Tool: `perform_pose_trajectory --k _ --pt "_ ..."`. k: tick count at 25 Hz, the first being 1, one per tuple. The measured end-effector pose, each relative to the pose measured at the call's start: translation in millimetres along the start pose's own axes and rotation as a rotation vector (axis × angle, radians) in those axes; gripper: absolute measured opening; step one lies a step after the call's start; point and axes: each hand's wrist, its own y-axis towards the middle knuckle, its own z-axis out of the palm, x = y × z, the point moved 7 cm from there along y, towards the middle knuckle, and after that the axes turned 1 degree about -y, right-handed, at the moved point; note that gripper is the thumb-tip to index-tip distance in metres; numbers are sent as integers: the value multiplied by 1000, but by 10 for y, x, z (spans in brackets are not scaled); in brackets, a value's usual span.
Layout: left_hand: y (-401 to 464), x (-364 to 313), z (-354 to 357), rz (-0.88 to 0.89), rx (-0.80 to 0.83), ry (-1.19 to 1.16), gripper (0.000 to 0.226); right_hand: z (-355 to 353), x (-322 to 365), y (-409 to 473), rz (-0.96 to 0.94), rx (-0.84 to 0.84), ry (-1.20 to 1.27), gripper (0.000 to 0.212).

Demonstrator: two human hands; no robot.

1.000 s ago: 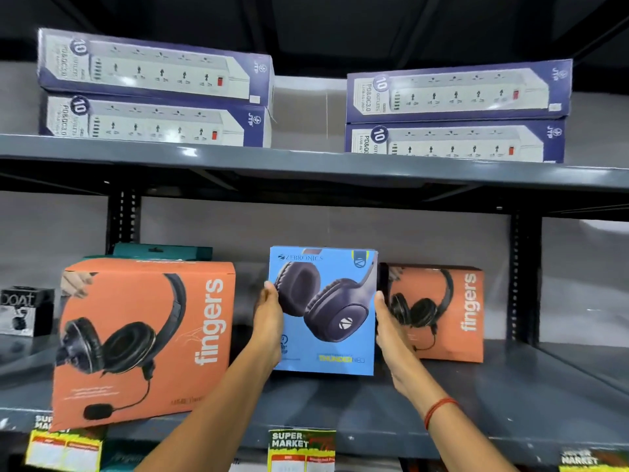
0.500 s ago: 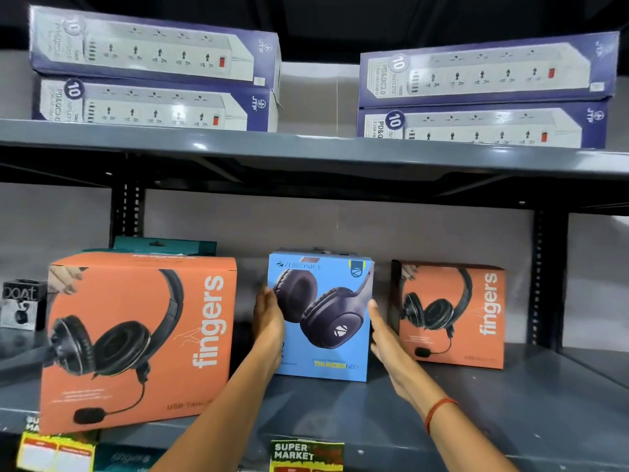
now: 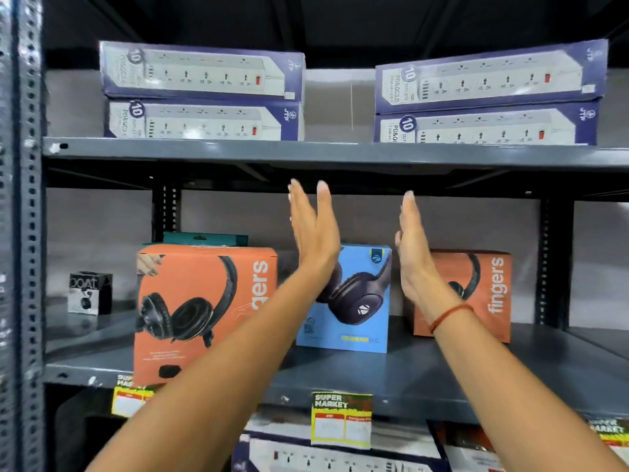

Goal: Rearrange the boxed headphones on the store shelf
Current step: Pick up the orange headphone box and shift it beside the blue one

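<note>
**Both hands raised flat, off the boxes**

Middle shelf (image 3: 374,373), grey metal. Blue headphone box (image 3: 354,321) stands upright near the middle of the shelf, set back from the front edge. Dark over-ear headphones printed on its face, a round logo on the ear cup, a yellow line of print low on the front, too blurred to read.

Large orange box (image 3: 190,311) at the shelf's front edge toward the left, reading "fingers" in white up its right side, with black headset and mic printed. Smaller orange box (image 3: 483,294) of the same "fingers" brand stands right of the blue one, further back. Teal box (image 3: 204,238) behind the large orange one. Small black "boAt" box (image 3: 89,292) near the left end, by the perforated upright (image 3: 27,233).

Left hand (image 3: 315,229) and right hand (image 3: 413,247) both flat and spread, fingers straight up, palms facing each other, holding nothing, raised in front of the blue box. Red thread band (image 3: 449,315) on the right wrist.

Upper shelf (image 3: 340,155): two stacks of purple power strip boxes (image 3: 204,90), marked "10" and "JTP".

Yellow "SUPER MARKET" price tag (image 3: 342,420) hangs from the middle shelf's front edge.
</note>
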Motion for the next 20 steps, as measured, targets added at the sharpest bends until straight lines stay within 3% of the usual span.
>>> perform_pose_trajectory --k 5,8,9,12,14,17,20 --pt "328 -548 -1021 65 -170 107 67 845 140 -209 79 164 101 71" --pt "302 -270 -1958 -43 -339 302 65 1170 -428 -544 336 126 46 106" --pt "233 -113 -2232 -89 -357 354 65 1242 -652 -654 408 104 20 109" --pt "-82 462 -2787 -261 -338 416 66 1514 -1220 -984 520 234 34 85" --pt "-315 865 -2939 -427 -290 398 65 1555 -1477 -1149 547 282 46 93" --pt "-562 1209 -2919 -692 -164 196 71 1602 -1618 -1280 555 350 24 95" --pt "-579 1139 -2860 -757 -88 106 73 1602 -1517 -1291 545 359 -71 93"
